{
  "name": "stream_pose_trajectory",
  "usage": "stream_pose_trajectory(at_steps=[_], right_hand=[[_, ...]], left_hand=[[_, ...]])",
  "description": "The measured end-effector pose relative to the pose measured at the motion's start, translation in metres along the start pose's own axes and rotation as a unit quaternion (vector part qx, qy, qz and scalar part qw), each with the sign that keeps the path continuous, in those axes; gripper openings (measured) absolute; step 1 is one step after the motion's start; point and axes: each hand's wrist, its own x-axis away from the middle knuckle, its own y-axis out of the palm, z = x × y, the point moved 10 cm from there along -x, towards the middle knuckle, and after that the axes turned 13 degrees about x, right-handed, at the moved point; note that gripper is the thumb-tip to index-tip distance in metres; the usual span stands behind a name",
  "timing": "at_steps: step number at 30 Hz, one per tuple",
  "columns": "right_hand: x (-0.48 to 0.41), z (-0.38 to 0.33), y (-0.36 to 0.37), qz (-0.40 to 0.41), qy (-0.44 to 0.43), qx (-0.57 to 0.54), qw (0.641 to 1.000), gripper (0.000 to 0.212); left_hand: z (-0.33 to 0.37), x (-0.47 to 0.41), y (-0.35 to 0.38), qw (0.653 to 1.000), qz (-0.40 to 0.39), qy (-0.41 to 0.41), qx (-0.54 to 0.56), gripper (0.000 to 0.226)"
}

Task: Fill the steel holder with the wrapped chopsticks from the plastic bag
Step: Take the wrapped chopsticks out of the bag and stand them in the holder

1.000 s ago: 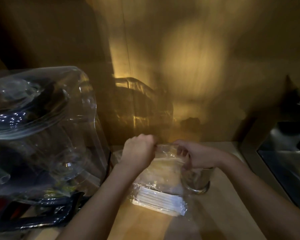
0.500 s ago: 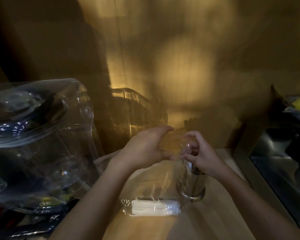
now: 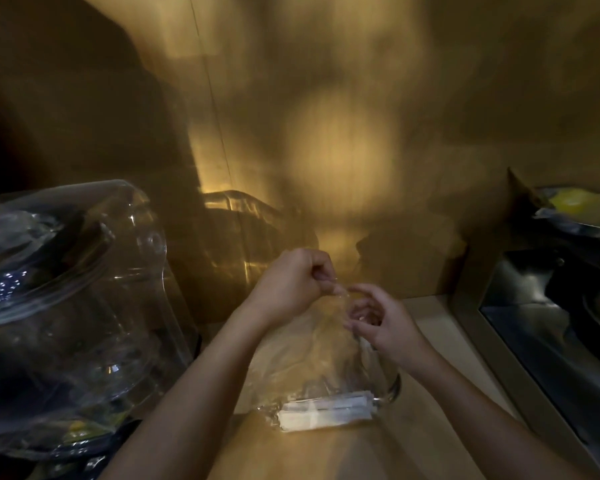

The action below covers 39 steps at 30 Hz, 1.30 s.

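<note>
A clear plastic bag (image 3: 305,355) hangs upright over the wooden counter (image 3: 326,452). A bundle of white wrapped chopsticks (image 3: 324,410) lies across its bottom. My left hand (image 3: 291,289) pinches the bag's top edge in a closed fist. My right hand (image 3: 378,320) is beside it at the bag's mouth, fingers loosely curled and touching the plastic. The steel holder (image 3: 388,386) stands on the counter behind the bag, below my right hand; only its lower right side and base rim show.
A large clear plastic container (image 3: 66,306) fills the left side, close to my left arm. A brown wall (image 3: 326,133) rises behind the counter. A steel sink or tray (image 3: 534,323) sits at the right, with a yellow item in plastic (image 3: 575,202) above it.
The bag's top has been drawn together between my hands. My left hand went from flat to a closed pinch, and my right hand opened its fingers. The chopstick bundle stays at the bag's bottom.
</note>
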Motion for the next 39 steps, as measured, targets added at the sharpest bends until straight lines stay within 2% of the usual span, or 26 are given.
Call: stream_pose_trajectory(at_steps=[4, 9, 11, 14, 16, 18, 20, 23, 26, 28, 34, 39], right_hand=[[0.010, 0.020, -0.001, 0.029, 0.027, 0.071, 0.997, 0.017], [0.014, 0.018, -0.007, 0.071, 0.012, 0.037, 0.997, 0.026], [0.013, 0.014, -0.009, 0.076, 0.003, 0.035, 0.996, 0.024], [0.011, 0.012, -0.008, 0.077, -0.001, 0.042, 0.996, 0.023], [0.010, 0.013, -0.007, 0.082, -0.002, 0.026, 0.996, 0.027], [0.009, 0.012, -0.005, 0.080, -0.005, 0.006, 0.997, 0.034], [0.008, 0.008, -0.004, 0.076, -0.017, 0.008, 0.997, 0.040], [0.009, 0.000, -0.004, 0.070, -0.039, 0.035, 0.996, 0.039], [0.011, 0.002, -0.006, 0.069, -0.033, 0.044, 0.996, 0.029], [0.011, 0.006, -0.007, 0.066, -0.025, 0.054, 0.996, 0.027], [0.023, 0.038, 0.002, -0.016, 0.017, 0.114, 0.993, 0.025], [0.042, 0.062, -0.016, 0.001, 0.044, 0.093, 0.995, 0.023]], left_hand=[[0.007, 0.001, -0.012, 1.000, 0.003, 0.012, -0.004, 0.013], [0.022, 0.007, -0.037, 0.993, 0.054, 0.069, -0.081, 0.003], [0.026, 0.010, -0.043, 0.989, 0.074, 0.073, -0.107, 0.011], [0.030, 0.016, -0.036, 0.984, 0.041, 0.078, -0.155, 0.038], [0.056, 0.025, -0.034, 0.978, 0.054, 0.135, -0.147, 0.038], [0.088, 0.035, -0.019, 0.949, 0.068, 0.231, -0.202, 0.036], [0.094, 0.035, 0.017, 0.920, 0.014, 0.258, -0.297, 0.037], [0.059, 0.022, 0.053, 0.874, -0.080, 0.185, -0.443, 0.030], [0.029, 0.013, 0.057, 0.849, -0.123, 0.125, -0.499, 0.020], [0.022, 0.010, 0.051, 0.857, -0.123, 0.103, -0.490, 0.017], [0.049, 0.002, 0.012, 0.893, -0.066, 0.134, -0.424, 0.014], [0.062, -0.002, -0.022, 0.916, -0.070, 0.116, -0.378, 0.010]])
